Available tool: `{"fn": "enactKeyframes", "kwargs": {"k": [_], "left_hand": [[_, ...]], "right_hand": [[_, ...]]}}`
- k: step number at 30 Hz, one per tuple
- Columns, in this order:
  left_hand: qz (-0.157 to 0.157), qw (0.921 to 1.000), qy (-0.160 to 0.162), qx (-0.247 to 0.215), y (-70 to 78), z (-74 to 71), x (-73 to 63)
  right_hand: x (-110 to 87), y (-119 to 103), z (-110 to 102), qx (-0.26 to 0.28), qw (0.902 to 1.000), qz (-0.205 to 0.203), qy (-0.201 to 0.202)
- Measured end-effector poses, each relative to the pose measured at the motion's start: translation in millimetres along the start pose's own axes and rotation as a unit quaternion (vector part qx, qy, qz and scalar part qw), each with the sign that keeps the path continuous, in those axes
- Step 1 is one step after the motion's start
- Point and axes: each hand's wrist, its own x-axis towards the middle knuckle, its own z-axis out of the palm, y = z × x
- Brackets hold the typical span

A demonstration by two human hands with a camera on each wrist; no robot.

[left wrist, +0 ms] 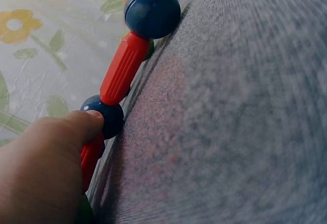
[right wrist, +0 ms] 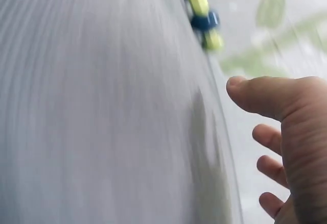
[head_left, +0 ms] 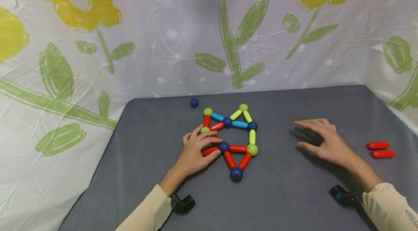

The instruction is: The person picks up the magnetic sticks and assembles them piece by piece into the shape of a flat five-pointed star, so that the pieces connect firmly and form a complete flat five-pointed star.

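Note:
A flat figure of magnetic building rods and balls lies on the dark grey table, with red, light blue and yellow-green rods. My left hand (head_left: 196, 151) lies over its left side and holds it. The thumb (left wrist: 84, 124) touches a blue ball (head_left: 224, 147), and the index finger is on that ball's other side. The hand covers some rods on the left. A red triangle with a blue ball (head_left: 236, 174) at its tip points towards me. Well to the right, my right hand (head_left: 326, 142) hovers above the table, fingers apart and holding nothing.
Two loose red rods (head_left: 378, 145) lie side by side at the far right, beyond my right hand. One loose blue ball (head_left: 194, 102) rests near the table's back edge. A flower-printed cloth (head_left: 156, 42) hangs behind the table (head_left: 130, 173) and at its sides.

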Motion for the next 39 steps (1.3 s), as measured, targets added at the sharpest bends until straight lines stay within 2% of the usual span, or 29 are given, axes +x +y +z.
{"fn": "enactKeyframes", "kwargs": {"k": [2, 5, 10, 12, 15, 18, 21, 23, 27, 31, 36, 39], "left_hand": [[-0.002, 1.0, -0.001, 0.0, 0.5, 0.2, -0.1], [-0.001, 1.0, -0.001, 0.0, 0.9, 0.2, -0.2], [0.002, 1.0, 0.0, 0.002, 1.2, -1.3, -0.7], [0.0, 1.0, -0.001, 0.002, 1.2, -1.8, -0.9], [-0.004, 1.0, -0.006, 0.003, 0.5, -1.6, -0.9], [-0.009, 0.9999, -0.011, 0.0, 0.2, -1.4, -0.7], [-0.012, 0.9998, -0.013, -0.005, 0.4, -1.5, -0.3], [-0.012, 0.9998, -0.012, -0.007, 0.5, -1.7, 0.0], [-0.008, 0.9999, -0.009, -0.01, 0.6, -1.7, 0.4], [-0.009, 0.9999, -0.008, -0.011, 0.4, -1.5, 0.4], [-0.015, 0.9997, -0.012, -0.012, 1.7, -1.7, 0.2], [-0.018, 0.9997, -0.012, -0.014, 2.4, -2.0, 0.2]], "right_hand": [[-11.9, 11.6, -16.6, -0.025, 0.9994, 0.015, 0.019], [-31.9, 29.8, -40.4, -0.069, 0.9955, 0.057, 0.032], [-63.8, 52.9, -73.0, -0.126, 0.9823, 0.138, 0.012], [-76.4, 61.9, -81.4, -0.126, 0.98, 0.154, 0.01], [-95.1, 79.1, -91.4, -0.133, 0.981, 0.139, 0.025], [-110.8, 96.8, -100.0, -0.117, 0.9869, 0.1, 0.049], [-122.6, 111.2, -103.8, -0.067, 0.9927, 0.062, 0.078], [-128.8, 116.5, -103.7, -0.046, 0.9932, 0.057, 0.09], [-132.5, 119.2, -99.1, -0.038, 0.9916, 0.047, 0.114], [-127.5, 111.0, -94.2, -0.06, 0.9893, 0.056, 0.121], [-113.8, 97.5, -92.1, -0.06, 0.9901, 0.07, 0.105], [-101.2, 89.8, -90.7, -0.067, 0.9917, 0.084, 0.071]]}}
